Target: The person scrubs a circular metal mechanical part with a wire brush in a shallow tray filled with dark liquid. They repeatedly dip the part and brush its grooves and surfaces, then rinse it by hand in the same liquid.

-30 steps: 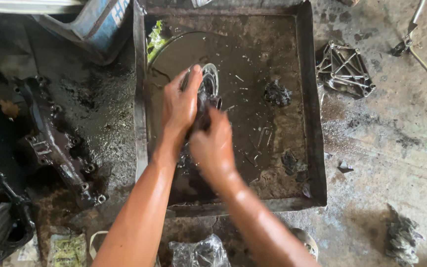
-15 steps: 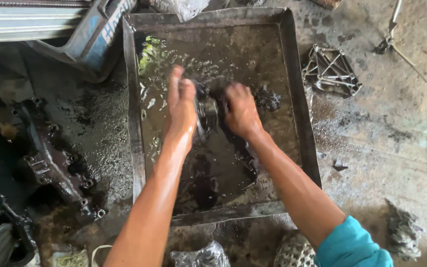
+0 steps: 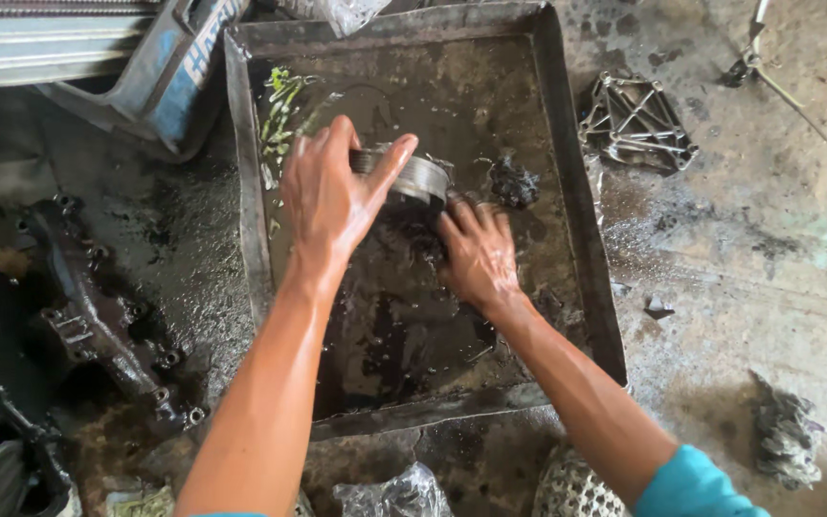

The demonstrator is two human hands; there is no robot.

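Observation:
A square metal tray [image 3: 576,220] holds dark oily liquid on the concrete floor. My left hand [image 3: 327,196] grips a round ribbed metal part [image 3: 418,178] and holds it tilted above the liquid. Just right of and below that part, my right hand [image 3: 479,251] presses a dark soaked rag [image 3: 413,235] against its underside. Both hands are wet and oily. A second dark wad of rag [image 3: 512,182] lies in the tray to the right of the part.
A dark engine casing [image 3: 88,306] lies left of the tray. A blue container [image 3: 184,67] sits at top left. A webbed metal bracket [image 3: 636,120] lies right of the tray. Plastic bags [image 3: 394,493] and a rag [image 3: 785,436] lie near the bottom edge.
My left hand has lifted the round part out of the liquid and turned it. My right hand shifted lower, under the part. The splashing liquid has calmed.

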